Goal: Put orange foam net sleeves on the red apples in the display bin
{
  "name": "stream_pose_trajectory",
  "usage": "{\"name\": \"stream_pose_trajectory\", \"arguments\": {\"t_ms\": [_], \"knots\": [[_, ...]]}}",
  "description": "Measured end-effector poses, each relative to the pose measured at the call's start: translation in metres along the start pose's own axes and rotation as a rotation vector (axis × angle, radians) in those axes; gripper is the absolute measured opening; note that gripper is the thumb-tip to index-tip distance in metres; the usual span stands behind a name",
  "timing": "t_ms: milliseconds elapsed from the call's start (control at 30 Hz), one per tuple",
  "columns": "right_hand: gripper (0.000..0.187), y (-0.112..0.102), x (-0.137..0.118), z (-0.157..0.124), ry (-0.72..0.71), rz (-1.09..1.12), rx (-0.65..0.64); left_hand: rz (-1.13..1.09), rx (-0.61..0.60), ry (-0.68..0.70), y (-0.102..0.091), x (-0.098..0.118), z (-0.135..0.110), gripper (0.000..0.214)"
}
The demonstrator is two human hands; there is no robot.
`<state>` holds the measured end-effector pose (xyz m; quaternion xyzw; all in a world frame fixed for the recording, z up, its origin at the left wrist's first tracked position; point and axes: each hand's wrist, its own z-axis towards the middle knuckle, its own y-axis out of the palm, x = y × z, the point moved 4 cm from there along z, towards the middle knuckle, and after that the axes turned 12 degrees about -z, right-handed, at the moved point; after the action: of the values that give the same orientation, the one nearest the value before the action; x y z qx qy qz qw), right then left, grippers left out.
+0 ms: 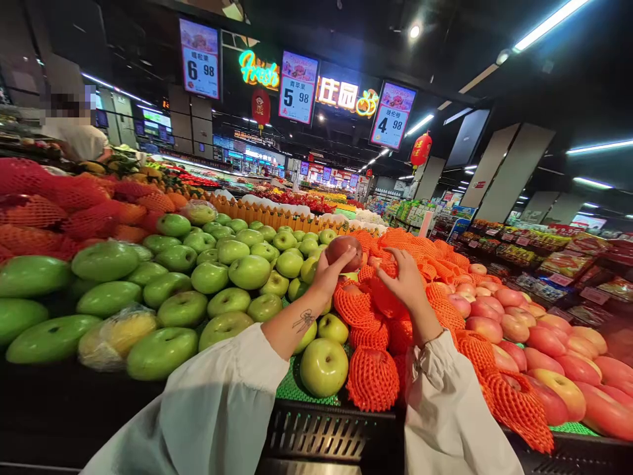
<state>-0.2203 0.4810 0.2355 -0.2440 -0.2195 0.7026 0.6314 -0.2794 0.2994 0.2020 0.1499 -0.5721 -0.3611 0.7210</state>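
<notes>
My left hand (pixel 330 276) is closed round a dark red apple (pixel 343 252), held just above the fruit display. To its right my right hand (pixel 406 285) has its fingers apart, over apples in orange-red foam nets (pixel 372 376); the hand partly hides a smooth red net or fruit behind it. Below and left of my left hand lie loose green apples (pixel 324 367), with one near the front edge. Both forearms wear loose white sleeves.
Green mangoes (pixel 163 353) and a wrapped yellow fruit (pixel 117 336) lie at the left. Pinkish apples (pixel 539 333) are piled at the right. A black slotted crate edge (pixel 321 432) borders the front. Price screens (pixel 298 87) hang overhead. Another person (pixel 82 135) stands far left.
</notes>
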Motion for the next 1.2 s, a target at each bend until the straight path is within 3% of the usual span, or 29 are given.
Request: {"name": "stream_pose_trajectory", "arguments": {"t_ms": [167, 233, 367, 433, 600, 700, 833, 933, 1100, 1200], "knots": [[0.032, 0.009, 0.011, -0.001, 0.127, 0.036, -0.134, -0.076, -0.015, -0.066, 0.001, -0.002, -0.001, 0.062], [0.027, 0.006, 0.009, 0.0, 0.117, 0.206, -0.016, -0.106, -0.006, -0.109, 0.002, -0.004, -0.001, 0.062], [0.031, -0.005, 0.001, -0.001, 0.106, 0.55, 0.355, -0.282, -0.029, -0.157, 0.008, -0.004, -0.005, 0.053], [0.037, -0.005, -0.002, -0.001, 0.12, 0.631, 0.404, -0.369, -0.105, -0.179, 0.012, -0.003, -0.008, 0.047], [0.044, 0.001, -0.005, 0.0, 0.043, 0.705, 0.302, -0.347, -0.208, -0.245, 0.014, -0.005, -0.013, 0.051], [0.04, 0.005, -0.002, 0.0, 0.05, 0.65, 0.261, -0.322, -0.158, -0.193, 0.009, -0.009, -0.009, 0.051], [0.028, 0.012, 0.007, 0.001, 0.18, 0.613, 0.238, -0.37, -0.065, -0.044, 0.007, -0.008, -0.003, 0.043], [0.019, 0.01, 0.013, 0.0, 0.252, 0.59, 0.313, -0.421, -0.05, -0.029, 0.01, -0.004, -0.003, 0.041], [0.01, -0.003, 0.016, -0.004, 0.27, 0.496, 0.505, -0.509, -0.032, -0.119, 0.013, 0.0, -0.007, 0.041], [0.015, 0.005, 0.014, -0.002, 0.257, 0.612, 0.346, -0.545, -0.065, -0.176, 0.015, 0.001, -0.009, 0.041]]}}
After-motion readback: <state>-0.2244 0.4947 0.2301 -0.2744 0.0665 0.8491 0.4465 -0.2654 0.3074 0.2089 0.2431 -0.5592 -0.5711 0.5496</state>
